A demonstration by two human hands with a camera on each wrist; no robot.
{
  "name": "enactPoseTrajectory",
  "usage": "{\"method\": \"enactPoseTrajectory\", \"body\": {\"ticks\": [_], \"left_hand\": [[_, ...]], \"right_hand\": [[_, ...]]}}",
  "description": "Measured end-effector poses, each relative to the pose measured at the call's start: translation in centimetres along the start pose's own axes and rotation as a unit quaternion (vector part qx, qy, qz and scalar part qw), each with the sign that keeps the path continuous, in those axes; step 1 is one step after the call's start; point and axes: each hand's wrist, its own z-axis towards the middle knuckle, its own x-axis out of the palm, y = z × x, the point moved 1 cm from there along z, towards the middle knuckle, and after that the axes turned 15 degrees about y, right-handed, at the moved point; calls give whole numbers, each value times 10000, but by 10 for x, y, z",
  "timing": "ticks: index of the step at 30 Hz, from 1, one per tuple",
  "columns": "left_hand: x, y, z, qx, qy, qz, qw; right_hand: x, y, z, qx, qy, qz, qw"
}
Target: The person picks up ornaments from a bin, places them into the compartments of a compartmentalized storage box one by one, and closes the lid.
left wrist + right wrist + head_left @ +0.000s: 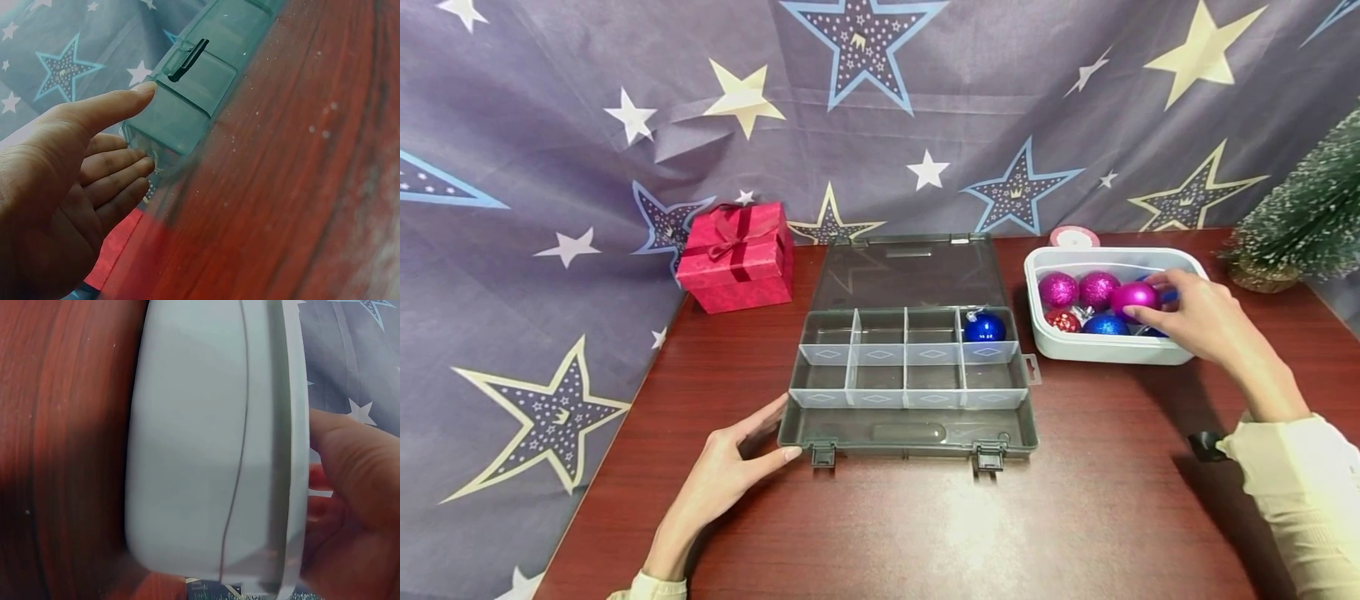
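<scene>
At the right, my right hand [1206, 321] pinches a shiny magenta Christmas ball [1133, 300] between thumb and fingers, over the white tub [1108, 350]. In the tub lie glittery magenta balls [1099, 289], a red ball [1063, 321] and blue balls [1107, 324]. The tub's wall [187, 437] hides the ball and fingertips in the right wrist view. My left hand [726, 462] is at the front left corner of a clear grey compartment box [850, 425], thumb by its front edge, fingers [119, 165] extended along the side. A shiny blue ball [985, 327] sits in its back right compartment.
The box's lid [910, 275] lies open toward the back. A red gift box [737, 258] stands at the back left. A ribbon roll [1074, 237] lies behind the tub, and a small frosted tree [1300, 200] stands at the far right.
</scene>
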Motion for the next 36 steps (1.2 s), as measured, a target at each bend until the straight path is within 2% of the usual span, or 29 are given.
{"method": "enactPoseTrajectory", "body": {"ticks": [12, 22, 26, 36], "left_hand": [[0, -1, 0, 19, -6, -8, 10000], [1, 0, 0, 18, -9, 6, 10000], [0, 0, 1, 31, 3, -53, 10000], [0, -1, 0, -16, -5, 8, 10000]], "right_hand": [[0, 9, -3, -76, -216, 417, 9989], [0, 15, -5, -305, -343, 849, 9953], [1, 19, -4, -402, -320, 1135, 9922], [6, 40, -1, -964, -529, 1688, 9795]]}}
